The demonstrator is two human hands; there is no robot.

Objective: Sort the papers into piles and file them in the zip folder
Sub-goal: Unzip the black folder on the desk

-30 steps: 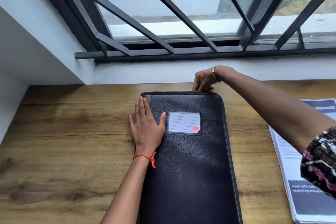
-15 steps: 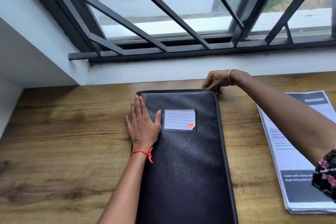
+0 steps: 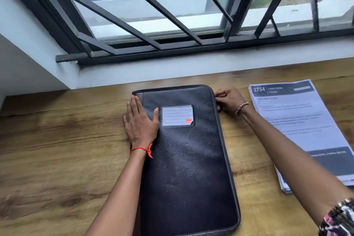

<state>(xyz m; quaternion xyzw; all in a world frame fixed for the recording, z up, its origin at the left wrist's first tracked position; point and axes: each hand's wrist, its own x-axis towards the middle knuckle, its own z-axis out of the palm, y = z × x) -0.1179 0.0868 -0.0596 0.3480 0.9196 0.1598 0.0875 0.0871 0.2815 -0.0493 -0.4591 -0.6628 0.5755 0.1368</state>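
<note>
Soft daylight from the window (image 3: pixel 145 11) — motion-smeared desk (image 3: pixel 57 149) at left (wide-angle curve at the edges)

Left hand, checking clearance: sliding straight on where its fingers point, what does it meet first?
Probably the white wall below the window; the left hand lies flat along the zip folder's left edge, and only a bare strip of table lies ahead.

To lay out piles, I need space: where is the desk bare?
The widest bare patch is left of the folder, up to the wall. A thin strip lies behind the folder. Crowded: between folder and papers, where the right arm crosses.
</note>
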